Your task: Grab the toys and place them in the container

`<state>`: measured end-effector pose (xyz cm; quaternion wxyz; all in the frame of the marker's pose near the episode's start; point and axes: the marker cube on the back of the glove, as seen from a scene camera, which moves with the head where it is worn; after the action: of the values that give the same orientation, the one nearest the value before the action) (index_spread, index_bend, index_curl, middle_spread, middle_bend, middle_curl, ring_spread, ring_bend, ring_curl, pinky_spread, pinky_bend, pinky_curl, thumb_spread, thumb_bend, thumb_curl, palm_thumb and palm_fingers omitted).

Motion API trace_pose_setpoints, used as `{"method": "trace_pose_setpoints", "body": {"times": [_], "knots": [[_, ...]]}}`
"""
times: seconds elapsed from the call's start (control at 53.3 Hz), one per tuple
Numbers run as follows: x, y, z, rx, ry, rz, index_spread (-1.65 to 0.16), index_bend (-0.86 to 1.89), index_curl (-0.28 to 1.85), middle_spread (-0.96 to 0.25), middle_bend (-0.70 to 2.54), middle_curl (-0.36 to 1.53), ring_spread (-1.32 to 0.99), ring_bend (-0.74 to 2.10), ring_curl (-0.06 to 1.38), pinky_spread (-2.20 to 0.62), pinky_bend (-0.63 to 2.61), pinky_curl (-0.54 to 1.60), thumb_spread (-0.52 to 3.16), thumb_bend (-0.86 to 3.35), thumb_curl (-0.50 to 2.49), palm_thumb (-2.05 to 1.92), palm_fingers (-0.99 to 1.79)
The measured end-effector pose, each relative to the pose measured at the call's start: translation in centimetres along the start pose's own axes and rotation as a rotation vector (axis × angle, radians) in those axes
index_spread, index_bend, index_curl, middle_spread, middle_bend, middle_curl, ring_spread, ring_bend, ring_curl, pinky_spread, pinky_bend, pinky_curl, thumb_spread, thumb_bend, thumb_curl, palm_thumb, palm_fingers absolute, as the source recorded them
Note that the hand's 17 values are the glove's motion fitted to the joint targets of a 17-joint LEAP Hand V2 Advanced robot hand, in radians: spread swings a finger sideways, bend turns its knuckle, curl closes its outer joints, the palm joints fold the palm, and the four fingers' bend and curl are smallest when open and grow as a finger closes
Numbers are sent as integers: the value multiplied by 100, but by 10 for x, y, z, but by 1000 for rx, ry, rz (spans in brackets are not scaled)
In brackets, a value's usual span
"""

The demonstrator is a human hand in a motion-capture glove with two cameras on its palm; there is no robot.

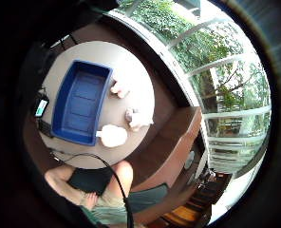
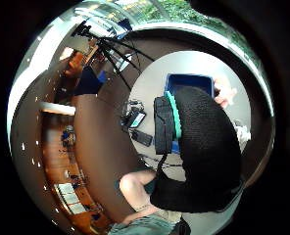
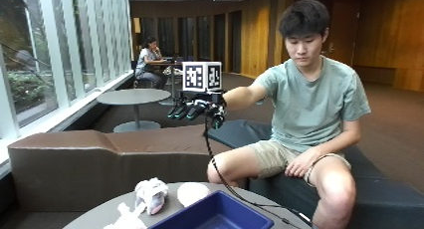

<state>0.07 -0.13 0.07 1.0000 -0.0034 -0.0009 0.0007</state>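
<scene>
Round grey surface [image 3: 99,214] is seen below the raised hand [image 3: 197,108], fingers relaxed, nothing held. Three pale toys [image 1: 139,118] are laid beside the blue container [image 1: 79,102], well beneath the hand, container still empty.

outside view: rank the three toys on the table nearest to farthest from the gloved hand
1. Round white toy, on the person's side, under the gloved hand.
2. Pink and white toy, beside it, window side.
3. White toy at the picture's bottom edge, beside the container.
</scene>
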Motion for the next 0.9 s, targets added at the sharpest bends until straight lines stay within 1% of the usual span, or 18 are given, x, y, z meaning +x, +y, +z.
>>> {"method": "trace_pose_setpoints", "body": {"times": [0.075,0.15,0.319,0.488,0.657,0.789,0.901], "knots": [[2,-3,2,-10,-2,5,-16,10,4,-11,14,4,-5,29,6,-1,57,15,73,1,1,-1,2],[4,-7,5,-17,-6,4,-20,13,6,-13,16,7,-6,32,8,-1,62,19,100,1,3,-2,-2],[8,-9,5,-9,-25,-7,-24,14,12,-16,17,13,-7,36,13,-1,66,24,133,-1,7,-3,-7],[11,-14,6,-15,-2,-22,-26,14,16,-17,17,17,-8,37,15,-1,67,26,147,-1,11,-3,-9],[9,-29,-7,-27,36,-33,-26,14,18,-18,16,20,-8,38,18,-1,68,28,152,-2,13,-4,-10],[17,-43,-19,-27,80,6,-26,14,20,-18,16,22,-9,38,19,-1,68,29,154,-2,14,-4,-11],[51,-45,-25,-26,145,54,-26,13,21,-17,16,23,-8,37,20,-1,68,30,154,-2,15,-5,-12]]}}
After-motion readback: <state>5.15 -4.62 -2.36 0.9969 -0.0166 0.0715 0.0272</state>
